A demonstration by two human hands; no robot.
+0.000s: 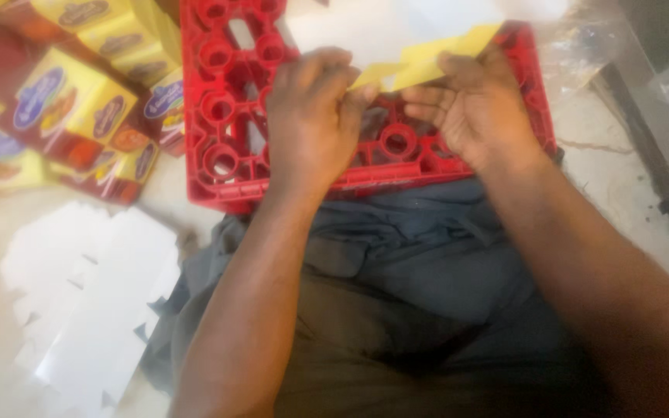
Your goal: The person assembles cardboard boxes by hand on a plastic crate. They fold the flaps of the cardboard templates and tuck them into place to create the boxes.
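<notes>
Boxes [79, 108] crowd left; floor [621, 155] right seems open.

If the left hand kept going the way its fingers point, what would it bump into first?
The left hand points toward the right hand, so it would most likely meet the folded yellow cardboard piece both hands hold, then the right hand's fingers. Depth is blurry, so that is a guess.

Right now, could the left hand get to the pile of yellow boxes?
Probably yes. The left hand grips the yellow card over the red crate, and the yellow boxes sit just beside the crate with nothing between, but it must let go first.
</notes>
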